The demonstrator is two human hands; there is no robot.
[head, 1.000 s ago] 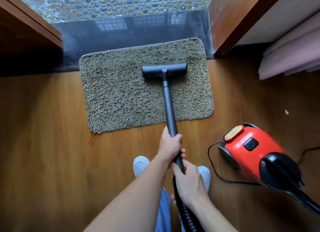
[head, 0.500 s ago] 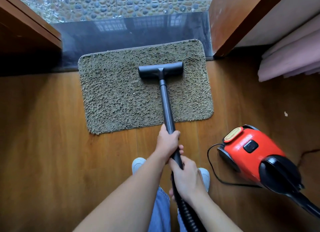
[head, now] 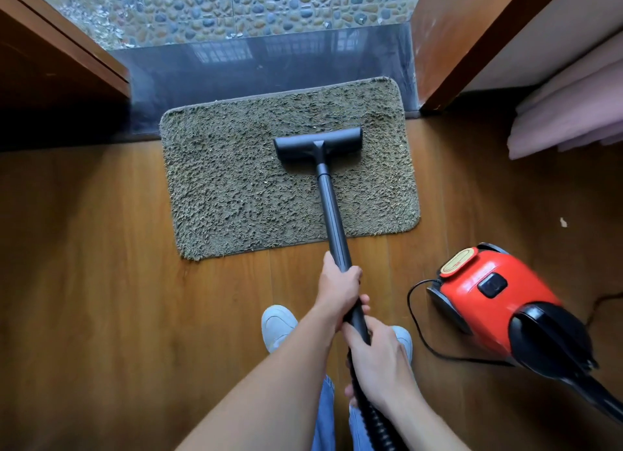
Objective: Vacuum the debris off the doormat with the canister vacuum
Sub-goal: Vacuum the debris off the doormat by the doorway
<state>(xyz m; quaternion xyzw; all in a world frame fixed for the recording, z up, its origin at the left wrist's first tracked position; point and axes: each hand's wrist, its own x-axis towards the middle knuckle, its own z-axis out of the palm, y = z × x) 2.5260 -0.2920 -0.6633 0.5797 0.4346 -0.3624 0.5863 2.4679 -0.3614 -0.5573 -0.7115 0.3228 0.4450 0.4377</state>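
Nozzle (head: 318,144) sits flat on doormat (head: 236,188), toward its far right corner. Left hand (head: 338,290) wraps fingers round wand (head: 332,214). Right hand (head: 377,359) curls round it just behind, by hose (head: 374,423). Canister vacuum (head: 495,299) is on floor (head: 101,282) off mat's near right corner. Advice: keep nozzle flat, use slow overlapping strokes toward left edge.

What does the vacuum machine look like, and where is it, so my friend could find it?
Start at the brown wooden floor. To the right of the doormat, nearer the person, sits the vacuum machine. It is the only bright red thing, with a black end and a yellowish label.
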